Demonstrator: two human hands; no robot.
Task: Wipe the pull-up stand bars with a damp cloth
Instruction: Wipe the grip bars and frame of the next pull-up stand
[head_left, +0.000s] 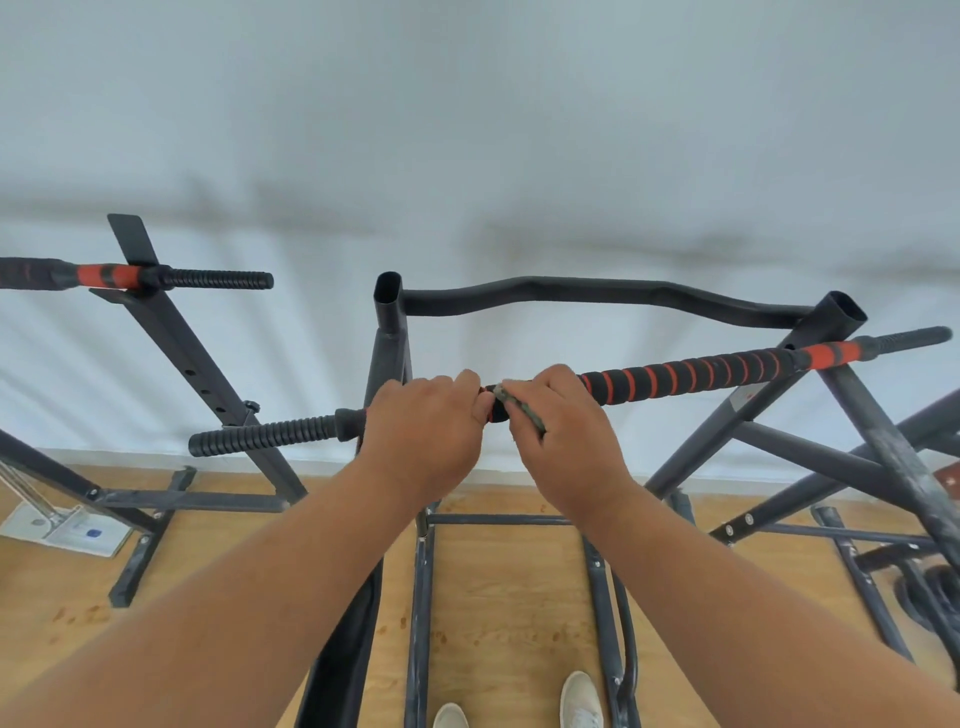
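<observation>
The black foam-padded pull-up bar with red spiral stripes (691, 375) runs left to right, rising rightward. The right hand (563, 431) pinches a small grey-green damp cloth (517, 408) against it; the left hand (423, 431) curls round it alongside. Unwiped padding lies to the right.

Wooden floor (483, 613) bears the dark pull-up stand base (423, 582); left of it a second stand's feet (135, 566) and a flat white plate (62, 530), below it two white shoes (581, 699).

Gym room: pull-up stands (613, 306), wood floor (498, 613), white wall (467, 130).
</observation>
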